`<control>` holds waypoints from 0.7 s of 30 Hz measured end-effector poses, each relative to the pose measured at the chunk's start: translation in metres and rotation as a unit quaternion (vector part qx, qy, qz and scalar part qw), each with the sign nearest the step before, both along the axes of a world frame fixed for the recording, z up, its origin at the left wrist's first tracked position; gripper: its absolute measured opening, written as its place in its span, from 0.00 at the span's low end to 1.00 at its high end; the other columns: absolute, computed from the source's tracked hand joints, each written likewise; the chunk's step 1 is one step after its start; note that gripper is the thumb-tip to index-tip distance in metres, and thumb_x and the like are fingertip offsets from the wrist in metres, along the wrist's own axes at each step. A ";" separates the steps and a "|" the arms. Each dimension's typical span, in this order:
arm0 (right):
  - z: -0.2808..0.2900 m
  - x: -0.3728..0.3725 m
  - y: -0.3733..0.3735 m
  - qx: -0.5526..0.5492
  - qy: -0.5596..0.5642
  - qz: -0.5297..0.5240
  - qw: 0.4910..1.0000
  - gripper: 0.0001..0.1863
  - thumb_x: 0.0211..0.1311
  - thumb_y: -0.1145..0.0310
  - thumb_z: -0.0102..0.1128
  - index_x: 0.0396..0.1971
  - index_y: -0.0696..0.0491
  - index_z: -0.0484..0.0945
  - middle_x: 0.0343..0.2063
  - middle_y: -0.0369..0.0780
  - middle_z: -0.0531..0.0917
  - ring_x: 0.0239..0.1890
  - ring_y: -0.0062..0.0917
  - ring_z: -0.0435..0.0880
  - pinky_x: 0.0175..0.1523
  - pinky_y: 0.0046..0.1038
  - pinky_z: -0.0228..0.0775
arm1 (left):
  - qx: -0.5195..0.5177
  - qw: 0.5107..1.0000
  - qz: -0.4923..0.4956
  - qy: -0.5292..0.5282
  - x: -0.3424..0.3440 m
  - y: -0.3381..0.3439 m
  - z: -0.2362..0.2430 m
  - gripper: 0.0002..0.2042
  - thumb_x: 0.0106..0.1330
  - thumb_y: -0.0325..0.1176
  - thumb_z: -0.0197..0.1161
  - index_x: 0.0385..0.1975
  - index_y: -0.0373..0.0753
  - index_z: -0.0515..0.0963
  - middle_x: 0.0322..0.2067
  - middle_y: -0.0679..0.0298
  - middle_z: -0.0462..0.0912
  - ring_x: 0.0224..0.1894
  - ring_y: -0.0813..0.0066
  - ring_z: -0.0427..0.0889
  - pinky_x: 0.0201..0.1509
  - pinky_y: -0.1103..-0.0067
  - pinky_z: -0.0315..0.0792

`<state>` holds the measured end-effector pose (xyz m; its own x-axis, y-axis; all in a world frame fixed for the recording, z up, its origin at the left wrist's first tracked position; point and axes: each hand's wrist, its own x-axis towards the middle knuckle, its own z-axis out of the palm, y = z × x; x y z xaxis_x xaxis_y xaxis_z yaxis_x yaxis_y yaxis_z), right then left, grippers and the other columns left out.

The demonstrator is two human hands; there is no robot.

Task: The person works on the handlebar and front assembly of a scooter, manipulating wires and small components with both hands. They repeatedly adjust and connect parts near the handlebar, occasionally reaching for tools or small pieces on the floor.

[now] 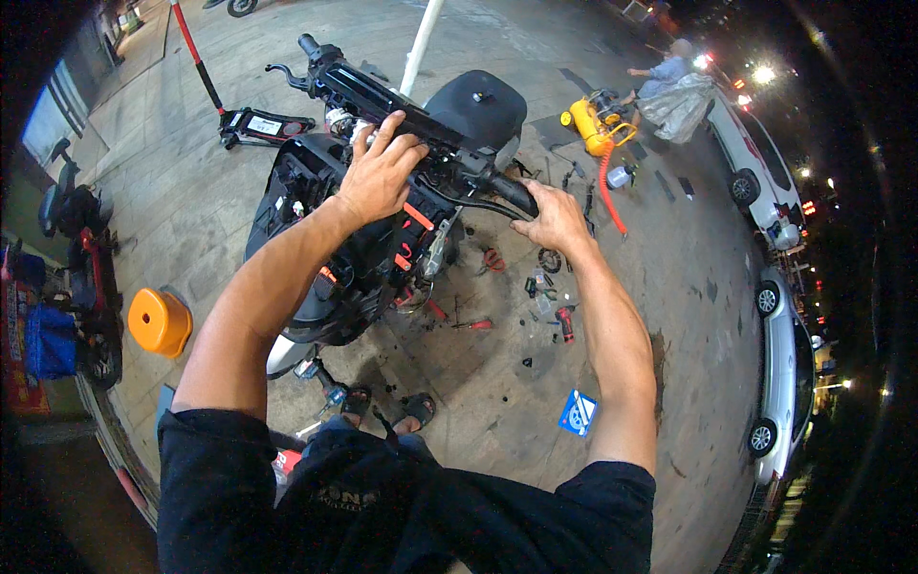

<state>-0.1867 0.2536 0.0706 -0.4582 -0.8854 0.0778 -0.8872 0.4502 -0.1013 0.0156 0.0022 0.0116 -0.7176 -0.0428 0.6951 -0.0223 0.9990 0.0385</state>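
One orange stool [161, 322] stands on the ground well to the left of my fingers. A floor jack [263, 127] sits nearer, left of my left hand [381, 177] and a little beyond it. The scooter [296, 191] is right beneath my fingers, and a power tool [332, 389] lies closer to my body than they do. My left fingers are wide, laid over the handlebar [368, 93] and touching it. On the ground between my two hands lie a screwdriver [475, 325] and red pliers [492, 260]. My right hand [557, 220] is narrow, holding the end of the grip [507, 190]. Closer to me than those fingers are a red tool [566, 325] and a blue packet [578, 412]; beyond them, to the right, stands a yellow compressor [595, 127]. A white car [760, 158] and a silver car [789, 359] are far right of my fingers.
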 end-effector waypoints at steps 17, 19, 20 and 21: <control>0.003 0.011 -0.002 0.044 0.007 -0.029 0.999 0.47 0.41 0.54 0.78 0.63 0.54 0.68 0.50 0.50 0.81 0.54 0.46 0.80 0.59 0.41 0.72 | 0.013 1.000 -0.008 0.001 0.003 -0.002 0.000 0.30 0.48 0.26 0.63 0.57 0.44 0.73 0.56 0.59 0.71 0.75 0.52 0.54 0.72 0.50 0.50; 0.004 0.020 0.000 0.052 0.023 -0.025 0.998 0.49 0.40 0.52 0.79 0.64 0.54 0.67 0.49 0.51 0.81 0.54 0.46 0.80 0.59 0.42 0.72 | 0.013 1.000 -0.012 0.002 0.004 -0.003 0.000 0.30 0.48 0.27 0.63 0.57 0.44 0.72 0.56 0.59 0.71 0.75 0.52 0.54 0.72 0.50 0.49; 0.006 0.025 0.000 0.052 0.037 -0.022 0.998 0.50 0.40 0.50 0.80 0.65 0.54 0.67 0.49 0.51 0.81 0.54 0.46 0.80 0.59 0.42 0.72 | 0.013 1.000 -0.011 0.000 0.004 -0.004 0.001 0.29 0.48 0.27 0.63 0.57 0.44 0.72 0.56 0.59 0.71 0.75 0.52 0.53 0.72 0.50 0.49; 0.004 0.034 0.000 0.060 0.056 -0.039 0.996 0.52 0.38 0.51 0.81 0.66 0.53 0.66 0.51 0.51 0.80 0.55 0.46 0.79 0.60 0.42 0.72 | 0.013 1.000 -0.012 -0.004 0.005 -0.004 0.001 0.29 0.48 0.27 0.63 0.57 0.44 0.72 0.56 0.59 0.71 0.75 0.52 0.53 0.72 0.50 0.49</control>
<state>-0.1526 0.2540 0.0751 -0.5207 -0.8532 0.0289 -0.8514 0.5215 0.0556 0.0203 -0.0018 0.0123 -0.7240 -0.0429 0.6885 0.0018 0.9979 0.0640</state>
